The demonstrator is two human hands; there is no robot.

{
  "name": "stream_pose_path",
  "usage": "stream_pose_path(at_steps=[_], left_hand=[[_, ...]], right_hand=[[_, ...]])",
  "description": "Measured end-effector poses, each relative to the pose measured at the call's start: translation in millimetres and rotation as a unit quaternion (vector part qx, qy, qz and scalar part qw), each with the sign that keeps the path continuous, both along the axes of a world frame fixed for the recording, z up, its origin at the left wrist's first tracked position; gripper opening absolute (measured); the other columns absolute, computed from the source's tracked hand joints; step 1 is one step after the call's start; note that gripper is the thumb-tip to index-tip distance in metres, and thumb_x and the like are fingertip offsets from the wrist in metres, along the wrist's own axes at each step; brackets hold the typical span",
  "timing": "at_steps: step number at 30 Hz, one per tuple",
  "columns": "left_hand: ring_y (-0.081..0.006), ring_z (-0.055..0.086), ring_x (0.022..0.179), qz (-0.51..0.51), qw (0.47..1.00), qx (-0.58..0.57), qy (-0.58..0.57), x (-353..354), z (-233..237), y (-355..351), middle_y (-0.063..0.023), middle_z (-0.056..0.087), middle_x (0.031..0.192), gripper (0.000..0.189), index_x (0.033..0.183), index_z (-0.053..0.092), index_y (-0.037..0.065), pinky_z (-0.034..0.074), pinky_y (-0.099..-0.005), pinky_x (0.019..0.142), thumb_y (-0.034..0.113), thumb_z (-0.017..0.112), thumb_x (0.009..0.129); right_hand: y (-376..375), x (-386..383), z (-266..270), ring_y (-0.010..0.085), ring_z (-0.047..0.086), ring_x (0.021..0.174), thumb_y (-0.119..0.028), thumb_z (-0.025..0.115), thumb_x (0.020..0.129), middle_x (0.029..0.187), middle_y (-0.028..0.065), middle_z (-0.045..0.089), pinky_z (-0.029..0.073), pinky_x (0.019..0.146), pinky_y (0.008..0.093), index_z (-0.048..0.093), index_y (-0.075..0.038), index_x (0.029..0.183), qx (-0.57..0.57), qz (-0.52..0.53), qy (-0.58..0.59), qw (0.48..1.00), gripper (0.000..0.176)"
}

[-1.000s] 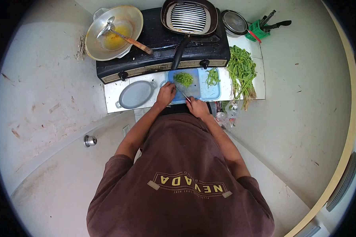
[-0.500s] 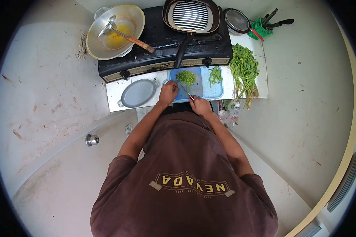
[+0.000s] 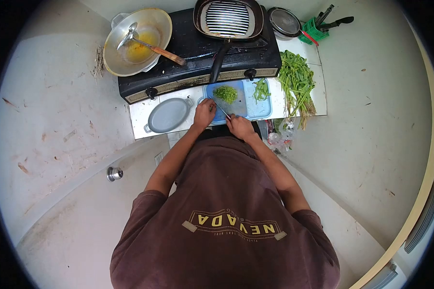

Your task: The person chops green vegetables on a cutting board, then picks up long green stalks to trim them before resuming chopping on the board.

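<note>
My right hand [image 3: 241, 127] is closed round the handle of a knife [image 3: 221, 109], whose blade slants up and left over the blue cutting board [image 3: 237, 107]. Close to the knife's tip, at the board's left edge, my left hand [image 3: 205, 113] has its fingers curled; what they hold, if anything, is too small to make out. A heap of finely chopped greens [image 3: 225, 94] lies on the board just beyond the blade. Some loose green leaves [image 3: 262, 90] rest in the light blue tray [image 3: 266, 111] at the board's right.
A grey oval dish [image 3: 169, 115] stands left of my hands. Behind is a black stove [image 3: 178, 70] with a wok [image 3: 166, 29] holding a ladle [image 3: 166, 54], and a grill pan [image 3: 197, 21]. Leafy greens [image 3: 296, 77], a strainer [image 3: 284, 21] and a green knife basket [image 3: 314, 31] are at right.
My right hand and the knife have shifted slightly left, bringing the blade nearer my left hand. My left hand stays almost in place. The whole view has moved a little.
</note>
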State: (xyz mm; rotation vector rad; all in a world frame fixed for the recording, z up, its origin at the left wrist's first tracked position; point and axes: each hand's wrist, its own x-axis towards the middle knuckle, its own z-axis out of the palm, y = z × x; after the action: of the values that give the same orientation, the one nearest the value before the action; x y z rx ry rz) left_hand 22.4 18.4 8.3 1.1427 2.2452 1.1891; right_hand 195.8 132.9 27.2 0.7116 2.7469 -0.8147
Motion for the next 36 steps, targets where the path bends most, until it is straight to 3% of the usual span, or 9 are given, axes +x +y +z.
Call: stream_pose_path(at_steps=[3, 8, 12, 21, 27, 36], left_hand=[[-0.0385, 0.067, 0.084, 0.024, 0.999, 0.013, -0.043, 0.8, -3.4, 0.6, -0.0199, 0.066, 0.090, 0.008, 0.091, 0.067, -0.001, 0.054, -0.0451, 0.075, 0.000, 0.067, 0.083], [-0.0402, 0.068, 0.085, -0.006, 1.000, -0.008, -0.003, -0.1, -3.9, -2.9, -0.0203, 0.066, 0.091, 0.012, 0.097, 0.068, -0.001, 0.054, -0.0468, 0.076, 0.002, 0.068, 0.086], [-0.0419, 0.068, 0.084, -0.045, 0.998, -0.020, 0.048, -1.1, -1.1, -5.8, -0.0207, 0.065, 0.095, 0.013, 0.102, 0.068, -0.001, 0.055, -0.0487, 0.077, 0.003, 0.065, 0.090], [-0.0351, 0.065, 0.093, -0.120, 0.975, -0.012, 0.186, 3.8, 1.8, -18.8, -0.0181, 0.062, 0.102, 0.017, 0.101, 0.069, -0.003, 0.057, -0.0432, 0.081, -0.002, 0.063, 0.084], [-0.0383, 0.066, 0.086, -0.073, 0.992, -0.019, 0.098, 2.2, -2.3, -18.1, -0.0184, 0.063, 0.094, 0.014, 0.099, 0.070, -0.001, 0.056, -0.0454, 0.078, 0.001, 0.062, 0.088], [-0.0405, 0.066, 0.082, -0.066, 0.995, -0.004, 0.076, 0.7, -0.2, -16.1, -0.0191, 0.063, 0.090, 0.010, 0.096, 0.070, 0.000, 0.056, -0.0478, 0.074, 0.004, 0.063, 0.090]], right_hand=[[0.1, 12.2, 0.0, 0.0474, 0.070, 0.074, -0.038, 0.052, 0.103, 0.076, 0.0268, 0.069, 0.057, 0.071, 0.0565, 0.061, 0.002, 0.104, -0.005, -0.008, -0.017, 1.000, 0.041], [2.3, 15.2, 3.4, 0.0473, 0.070, 0.077, -0.040, 0.052, 0.102, 0.078, 0.0267, 0.070, 0.056, 0.072, 0.0572, 0.063, 0.002, 0.105, -0.028, -0.008, -0.026, 0.999, 0.044], [0.1, 11.5, 8.6, 0.0478, 0.070, 0.078, -0.039, 0.052, 0.102, 0.080, 0.0279, 0.070, 0.056, 0.073, 0.0574, 0.062, 0.003, 0.106, -0.030, -0.001, -0.033, 0.999, 0.043], [-1.7, -8.1, -1.4, 0.0479, 0.070, 0.080, -0.037, 0.052, 0.102, 0.084, 0.0289, 0.070, 0.057, 0.075, 0.0567, 0.062, 0.003, 0.106, -0.027, 0.004, -0.021, 0.999, 0.042], [-2.1, 8.0, -1.6, 0.0477, 0.070, 0.077, -0.038, 0.051, 0.103, 0.080, 0.0276, 0.070, 0.057, 0.072, 0.0566, 0.062, 0.003, 0.107, -0.015, -0.004, -0.027, 1.000, 0.043], [-5.2, 4.9, 2.8, 0.0479, 0.070, 0.076, -0.037, 0.050, 0.103, 0.078, 0.0279, 0.069, 0.057, 0.071, 0.0565, 0.062, 0.003, 0.106, -0.003, 0.018, -0.008, 1.000, 0.042]])
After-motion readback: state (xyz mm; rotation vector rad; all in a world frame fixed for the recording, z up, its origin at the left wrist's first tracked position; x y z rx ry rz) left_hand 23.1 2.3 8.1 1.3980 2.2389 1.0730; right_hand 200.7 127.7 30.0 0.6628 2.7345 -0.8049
